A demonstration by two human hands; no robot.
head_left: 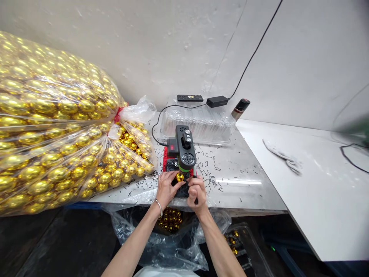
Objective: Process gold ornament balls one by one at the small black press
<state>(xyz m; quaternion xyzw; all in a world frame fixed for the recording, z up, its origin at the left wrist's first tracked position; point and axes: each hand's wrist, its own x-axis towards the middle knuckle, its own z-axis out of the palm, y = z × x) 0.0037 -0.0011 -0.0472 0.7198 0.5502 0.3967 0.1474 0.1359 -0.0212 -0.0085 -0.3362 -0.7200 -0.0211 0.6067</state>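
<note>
A small shiny gold ball (180, 177) is pinched between the thumb and fingers of my left hand (165, 187). It sits right beneath the lower end of a black device (184, 143) with round vents, silver buttons and a green ring. My right hand (197, 191) is closed around a slim tool with a black handle (196, 201), close to the ball on its right. The tool's kind is hard to make out, as my fingers cover most of it. Under the device lies a red and black base (165, 159).
Big clear bags of gold balls (57, 134) fill the left side. Behind the device are a clear plastic tray (198, 125), a power adapter (217, 101) and a dark cylinder (240, 109). Black bits litter the table (245, 165). Below hangs a plastic-lined container of gold balls (170, 220). A glove (282, 156) lies right.
</note>
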